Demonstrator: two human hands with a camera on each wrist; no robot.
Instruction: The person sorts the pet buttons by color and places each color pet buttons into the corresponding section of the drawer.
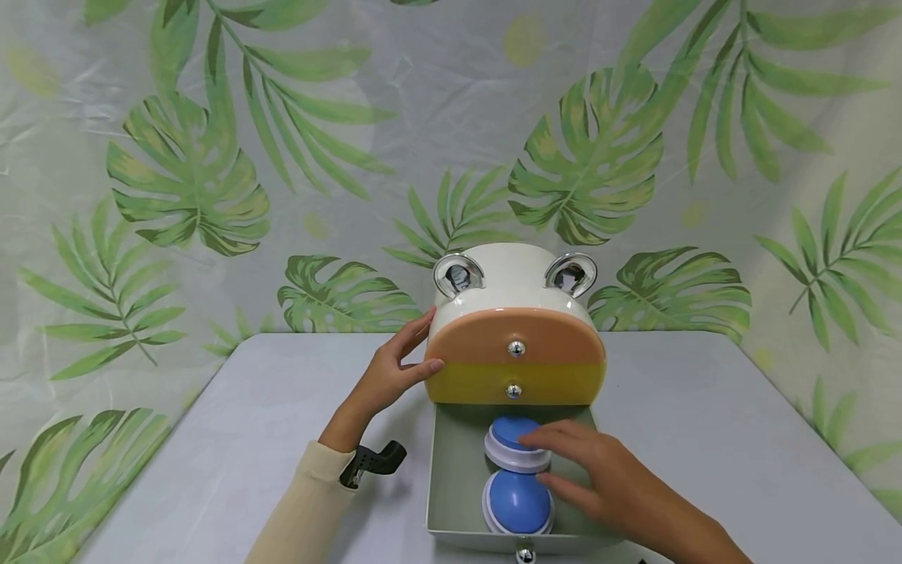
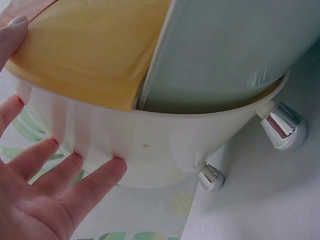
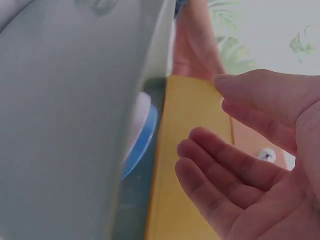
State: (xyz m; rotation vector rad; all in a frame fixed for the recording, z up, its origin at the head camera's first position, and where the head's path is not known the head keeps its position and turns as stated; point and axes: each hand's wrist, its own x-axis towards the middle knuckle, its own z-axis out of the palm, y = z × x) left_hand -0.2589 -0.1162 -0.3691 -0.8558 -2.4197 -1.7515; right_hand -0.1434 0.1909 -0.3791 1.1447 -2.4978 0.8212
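Note:
A small white cabinet point(image 1: 514, 270) with rounded top stands on the table, its green bottom drawer point(image 1: 454, 486) pulled far out. My left hand point(image 1: 387, 376) rests against the cabinet's left side, fingers fairly straight, with the thumb by the yellow drawer front point(image 1: 465, 381). Inside the green drawer lie two round white pieces with blue domed tops, a rear one point(image 1: 510, 439) and a front one point(image 1: 520, 501). Over the drawer's right side hovers my right hand point(image 1: 599, 470), fingers loosely bent and apart; in the right wrist view nothing is between them.
Above the yellow front is an orange drawer front point(image 1: 493, 329); both have round silver knobs. Silver ring-shaped ears point(image 1: 458, 274) top the cabinet. Silver feet point(image 2: 282, 127) support it. A leaf-print cloth point(image 1: 451, 117) hangs behind the white table point(image 1: 705, 439).

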